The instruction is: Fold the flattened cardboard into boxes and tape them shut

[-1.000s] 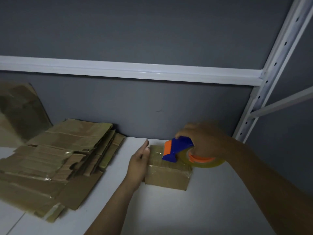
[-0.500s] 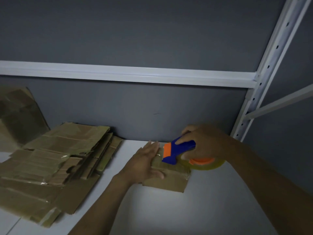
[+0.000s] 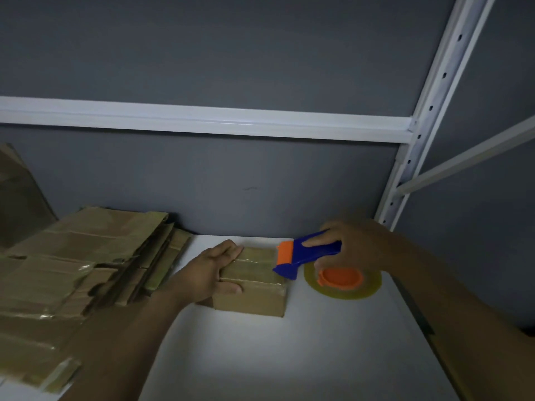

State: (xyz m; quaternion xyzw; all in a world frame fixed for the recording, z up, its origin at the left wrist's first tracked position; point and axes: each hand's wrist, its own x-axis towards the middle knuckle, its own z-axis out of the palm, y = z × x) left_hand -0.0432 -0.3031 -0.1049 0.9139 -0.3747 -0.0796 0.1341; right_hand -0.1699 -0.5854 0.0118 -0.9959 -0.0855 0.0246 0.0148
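Cardboard box (image 3: 252,296), head view: folded up, standing on the white shelf (image 3: 260,357) just right of the flattened cardboard stack (image 3: 72,270). Pressed down on top by the left grip (image 3: 208,273), released and flat, fingers straight, thumb on the front face; moved there from the box's left side. Tape dispenser (image 3: 307,253) grasped in the right grip (image 3: 353,247); drawn rightward off the lid, blade now at the box's right edge. Likely meaning: strip laid along the top seam, cutting still to do.

The white shelf (image 3: 260,357) bears a small box (image 3: 252,302) and flattened cardboard (image 3: 72,270).
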